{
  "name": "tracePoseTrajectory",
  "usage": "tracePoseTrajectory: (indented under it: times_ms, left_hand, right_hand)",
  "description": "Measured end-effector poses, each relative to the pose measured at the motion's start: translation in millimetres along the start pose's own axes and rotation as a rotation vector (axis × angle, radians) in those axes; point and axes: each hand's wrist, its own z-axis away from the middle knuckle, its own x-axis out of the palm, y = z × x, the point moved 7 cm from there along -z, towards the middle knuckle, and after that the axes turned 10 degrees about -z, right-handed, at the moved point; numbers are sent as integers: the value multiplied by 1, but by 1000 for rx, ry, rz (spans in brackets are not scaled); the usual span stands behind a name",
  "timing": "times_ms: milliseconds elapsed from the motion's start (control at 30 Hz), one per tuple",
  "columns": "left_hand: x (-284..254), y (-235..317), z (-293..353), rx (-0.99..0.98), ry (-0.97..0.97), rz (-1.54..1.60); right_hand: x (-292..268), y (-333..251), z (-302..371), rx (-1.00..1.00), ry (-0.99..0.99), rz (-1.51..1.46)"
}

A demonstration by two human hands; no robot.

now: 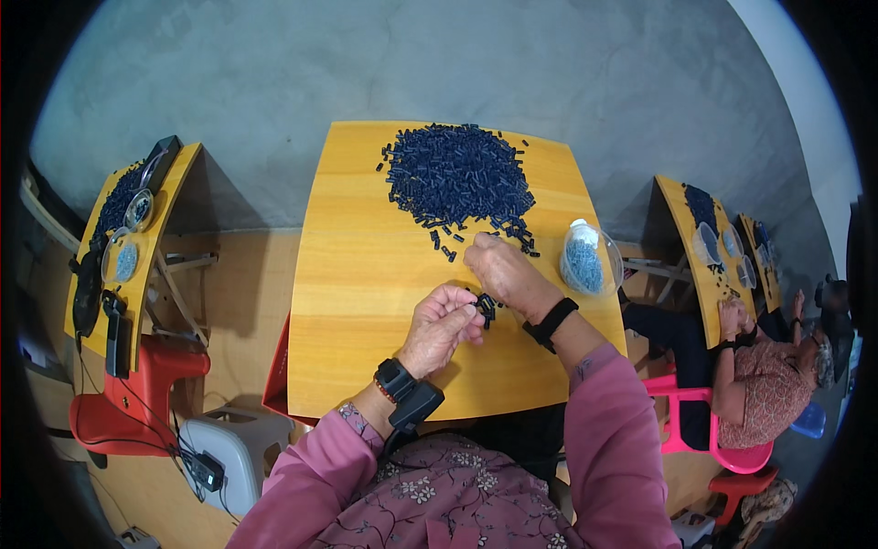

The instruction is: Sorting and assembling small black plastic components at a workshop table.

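Observation:
A big heap of short black tube-like pieces (457, 174) covers the far part of the yellow table (347, 302), with loose ones scattered along its near side. My left hand (439, 328) is closed in a pinch over the table's middle, a small black piece showing at its fingertips. Beside those fingertips lies a little cluster of black pieces (488, 311). Just beyond it, my right hand (506, 272) is bent with fingers together, close to the heap's near edge; whatever it may hold is hidden. Right of it stands a clear round tub of small light-blue pieces (583, 265).
A white object (583, 232) sits in the tub's far side. To the left, another yellow table (174, 210) holds black pieces and tubs, near a red chair (146, 393) and a grey stool (229, 457). At right, a person (764, 393) sits on a pink chair (681, 412) at another table.

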Motion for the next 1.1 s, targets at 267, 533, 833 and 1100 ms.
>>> tracePoseTrajectory:
  times_ms: [267, 533, 833, 1100]
  left_hand:
    - [4, 2, 2, 41, -23, -82]
    - [7, 1, -1, 82, -93, -150]
    - [13, 8, 3, 50, -65, -161]
    - [10, 5, 4, 38, -88, -140]
  right_hand:
    - [-31, -14, 34, 365, 308, -650]
    - [-14, -16, 86, 436, 355, -1171]
    - [2, -22, 97, 517, 414, -1400]
    - [7, -22, 100, 557, 431, -1433]
